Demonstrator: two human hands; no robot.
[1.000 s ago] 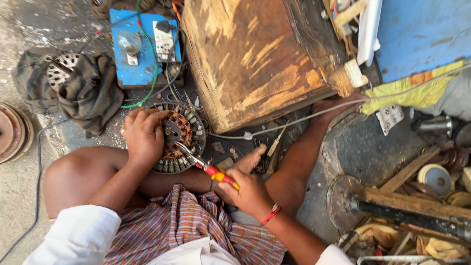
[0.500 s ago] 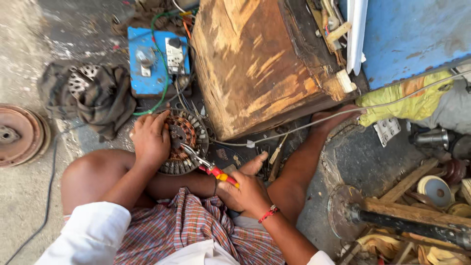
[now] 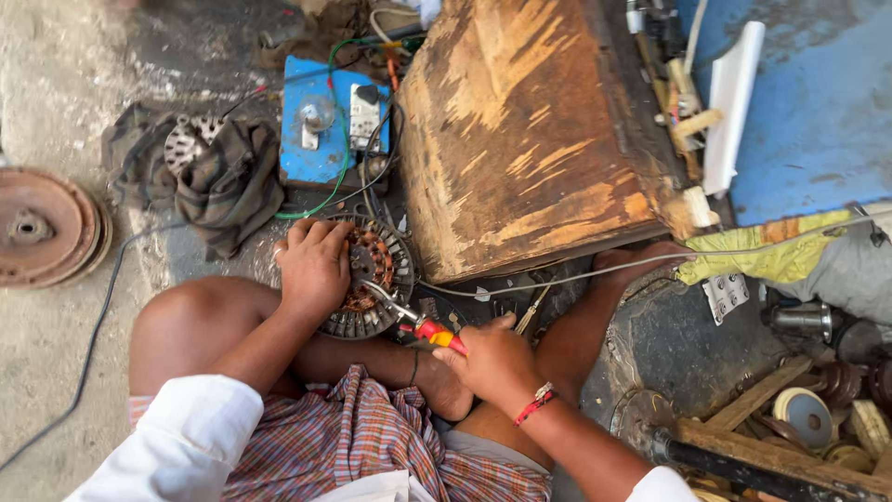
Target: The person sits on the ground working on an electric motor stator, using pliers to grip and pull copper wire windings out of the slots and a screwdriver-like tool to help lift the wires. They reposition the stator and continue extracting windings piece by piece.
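Head view: the left hand (image 3: 314,265) lies with fingers curled over a round stator (image 3: 372,279) on the floor. The right hand (image 3: 492,358) grips red-handled pliers (image 3: 423,325), tips on the stator. A wooden box (image 3: 530,139) crowds its right edge.

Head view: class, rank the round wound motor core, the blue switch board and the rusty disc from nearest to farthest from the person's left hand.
1. Motor core, under the left hand.
2. Blue switch board, above it.
3. Rusty disc, far left edge.
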